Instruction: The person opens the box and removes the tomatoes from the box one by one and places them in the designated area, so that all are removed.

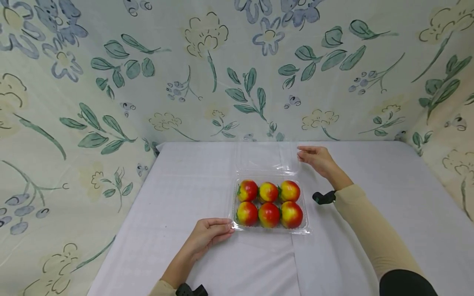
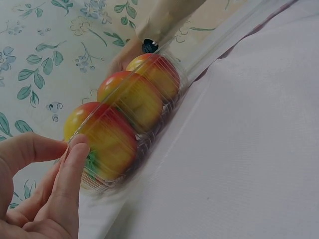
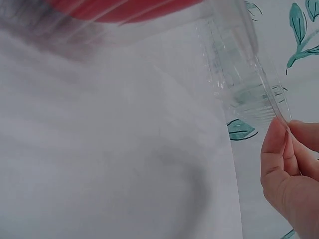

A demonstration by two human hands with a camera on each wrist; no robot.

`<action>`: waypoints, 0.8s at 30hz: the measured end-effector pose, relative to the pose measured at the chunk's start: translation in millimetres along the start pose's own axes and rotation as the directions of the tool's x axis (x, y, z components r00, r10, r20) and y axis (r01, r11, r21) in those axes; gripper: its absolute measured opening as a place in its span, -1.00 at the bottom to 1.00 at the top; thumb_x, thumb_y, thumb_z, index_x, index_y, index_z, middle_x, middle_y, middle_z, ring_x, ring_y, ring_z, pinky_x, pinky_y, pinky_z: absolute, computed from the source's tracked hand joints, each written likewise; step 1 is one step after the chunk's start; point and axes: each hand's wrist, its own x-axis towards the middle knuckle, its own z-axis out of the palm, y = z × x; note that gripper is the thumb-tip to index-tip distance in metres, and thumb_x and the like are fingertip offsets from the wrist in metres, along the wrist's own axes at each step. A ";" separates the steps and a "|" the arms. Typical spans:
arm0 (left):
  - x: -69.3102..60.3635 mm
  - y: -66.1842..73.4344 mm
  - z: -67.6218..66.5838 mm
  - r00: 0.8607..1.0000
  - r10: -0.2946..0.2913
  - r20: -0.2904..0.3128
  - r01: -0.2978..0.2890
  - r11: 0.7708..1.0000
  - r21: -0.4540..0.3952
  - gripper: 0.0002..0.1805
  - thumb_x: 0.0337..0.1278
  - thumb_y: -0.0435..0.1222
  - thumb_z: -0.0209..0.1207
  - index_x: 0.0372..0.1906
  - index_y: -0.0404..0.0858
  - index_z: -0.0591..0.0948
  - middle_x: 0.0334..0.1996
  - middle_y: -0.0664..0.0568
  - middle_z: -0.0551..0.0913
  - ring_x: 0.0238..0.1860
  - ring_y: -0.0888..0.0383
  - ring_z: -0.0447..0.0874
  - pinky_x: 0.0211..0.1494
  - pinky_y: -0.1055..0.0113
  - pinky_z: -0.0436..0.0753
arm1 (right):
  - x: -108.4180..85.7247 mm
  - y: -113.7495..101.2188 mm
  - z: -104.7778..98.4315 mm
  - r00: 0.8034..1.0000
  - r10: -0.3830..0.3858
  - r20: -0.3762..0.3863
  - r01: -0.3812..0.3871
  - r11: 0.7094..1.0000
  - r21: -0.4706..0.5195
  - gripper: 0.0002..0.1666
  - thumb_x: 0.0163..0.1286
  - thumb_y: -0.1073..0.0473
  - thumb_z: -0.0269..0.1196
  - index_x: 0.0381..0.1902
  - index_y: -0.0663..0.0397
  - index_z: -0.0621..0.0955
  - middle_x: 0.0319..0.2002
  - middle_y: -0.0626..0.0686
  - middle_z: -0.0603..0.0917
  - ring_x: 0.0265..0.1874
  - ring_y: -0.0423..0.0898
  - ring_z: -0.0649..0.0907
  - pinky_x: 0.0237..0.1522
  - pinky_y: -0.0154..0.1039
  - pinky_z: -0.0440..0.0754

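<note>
A clear plastic clamshell box (image 1: 272,231) lies on the table with its lid (image 1: 266,158) swung back, away from the person. Several red and yellow fruits, tomato- or apple-like with green leafy tops, fill it in two rows; one fruit (image 1: 269,215) sits in the middle of the near row. My left hand (image 1: 209,236) pinches the box's near left corner between thumb and fingers, which the left wrist view also shows. At the lid's right edge, my right hand (image 1: 320,161) pinches the rim; thumb and fingers meet on the thin plastic (image 3: 271,97) in the right wrist view.
A white cloth (image 1: 177,185) covers the table, with a fold line running toward the near edge. Behind and to the left hangs a floral curtain (image 1: 207,82); more of it stands at the right. Each forearm carries a black wrist device (image 1: 324,197).
</note>
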 end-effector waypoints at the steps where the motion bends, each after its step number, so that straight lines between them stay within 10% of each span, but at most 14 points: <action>1: -0.1 0.1 0.1 1.000 0.000 0.000 0.000 1.000 -0.001 -0.60 0.25 -0.47 0.25 0.12 -0.65 0.53 -0.04 -0.33 0.68 -0.15 0.06 0.77 0.01 0.23 0.69 | 0.3 0.1 0.2 1.000 0.010 0.002 -0.010 1.000 0.004 -0.40 0.52 0.18 0.17 0.42 0.29 0.36 0.16 0.24 0.51 -0.09 -0.14 0.62 0.30 -0.10 0.46; 24: 0.1 0.6 -0.1 1.000 -0.001 0.008 0.001 1.000 -0.010 -0.60 0.25 -0.48 0.25 0.12 -0.66 0.53 -0.06 -0.32 0.69 -0.15 0.05 0.77 0.01 0.22 0.69 | 5.8 12.8 2.3 0.996 0.086 0.023 -0.087 0.995 0.046 -0.43 0.54 0.21 0.13 0.41 0.35 0.34 0.27 0.26 0.42 -0.04 -0.12 0.59 0.17 -0.31 0.55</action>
